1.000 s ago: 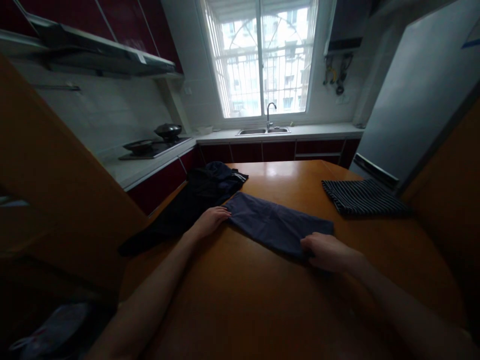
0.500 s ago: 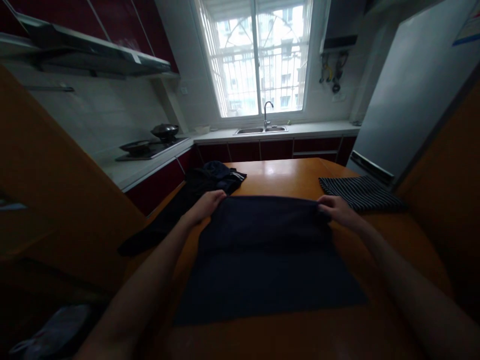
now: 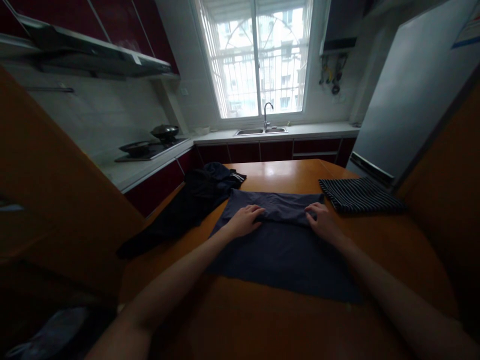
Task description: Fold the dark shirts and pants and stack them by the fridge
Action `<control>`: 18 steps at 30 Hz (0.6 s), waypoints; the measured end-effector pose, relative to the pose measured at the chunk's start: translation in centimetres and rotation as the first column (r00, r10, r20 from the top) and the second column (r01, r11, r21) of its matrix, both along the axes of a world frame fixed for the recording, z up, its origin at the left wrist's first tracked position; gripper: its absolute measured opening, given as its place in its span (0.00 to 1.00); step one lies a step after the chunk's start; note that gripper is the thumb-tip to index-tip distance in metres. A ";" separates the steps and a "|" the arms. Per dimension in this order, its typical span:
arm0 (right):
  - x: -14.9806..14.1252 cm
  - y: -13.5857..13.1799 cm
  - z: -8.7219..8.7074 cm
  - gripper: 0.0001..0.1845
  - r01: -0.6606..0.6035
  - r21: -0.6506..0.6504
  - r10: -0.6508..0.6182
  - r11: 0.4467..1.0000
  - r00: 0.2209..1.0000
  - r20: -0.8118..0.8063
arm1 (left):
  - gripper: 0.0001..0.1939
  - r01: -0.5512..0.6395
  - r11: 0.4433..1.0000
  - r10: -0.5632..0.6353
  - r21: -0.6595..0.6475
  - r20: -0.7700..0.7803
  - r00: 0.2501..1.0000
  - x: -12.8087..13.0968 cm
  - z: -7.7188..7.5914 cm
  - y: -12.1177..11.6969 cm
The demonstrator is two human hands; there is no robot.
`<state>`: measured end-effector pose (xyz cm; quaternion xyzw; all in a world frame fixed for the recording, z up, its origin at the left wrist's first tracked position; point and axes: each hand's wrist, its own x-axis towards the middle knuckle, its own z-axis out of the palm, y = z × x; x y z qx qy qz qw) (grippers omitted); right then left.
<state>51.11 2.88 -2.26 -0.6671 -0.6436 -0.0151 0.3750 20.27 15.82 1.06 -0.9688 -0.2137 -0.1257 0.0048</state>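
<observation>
A dark blue-grey piece of clothing (image 3: 277, 255) lies spread on the table in front of me, its far part doubled into a wrinkled band. My left hand (image 3: 246, 220) rests on that band left of its middle, fingers stretched out and palm down. On the band's right part, my right hand (image 3: 323, 223) touches the cloth with fingers slightly bent and thumb apart. Neither hand grips the fabric. The exact kind of garment cannot be made out.
The wooden table (image 3: 277, 175) has rounded edges. Dark clothes (image 3: 195, 195) with white stripes at one end lie on its left, and a folded black-and-white striped cloth (image 3: 360, 195) on its right. Beyond stand a counter with a sink (image 3: 249, 131), a stove (image 3: 150, 150) and a fridge (image 3: 405, 90).
The far edge, held up between both hands before, now lies down on the table. Both hands have let go of it and moved inward onto the cloth.
</observation>
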 end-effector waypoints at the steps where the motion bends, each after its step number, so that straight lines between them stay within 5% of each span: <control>1: -0.3 0.0 0.0 0.10 -0.010 -0.006 0.010 1.000 1.000 -0.007 | 0.25 0.017 1.000 -0.016 0.008 -0.011 1.000 1.1 -0.2 0.0; 7: -0.8 -0.9 1.0 0.12 -0.045 -0.015 0.044 0.999 0.999 -0.021 | 0.11 0.010 0.940 0.012 -0.340 0.064 0.998 7.1 0.4 2.2; 11: -0.8 -1.2 1.3 0.21 -0.132 -0.067 0.136 0.989 0.988 0.070 | 0.17 -0.012 0.882 0.027 -0.471 0.027 0.999 8.6 1.9 4.9; 15: -0.2 -0.4 0.9 0.12 -0.097 -0.099 0.082 0.990 0.985 -0.150 | 0.17 0.018 0.802 -0.046 -0.597 -0.032 0.998 8.6 2.8 5.7; 18: 0.6 0.3 0.4 0.13 -0.109 -0.071 0.083 0.992 0.952 -0.295 | 0.21 0.022 0.793 -0.012 -0.609 0.020 1.000 8.0 3.3 4.1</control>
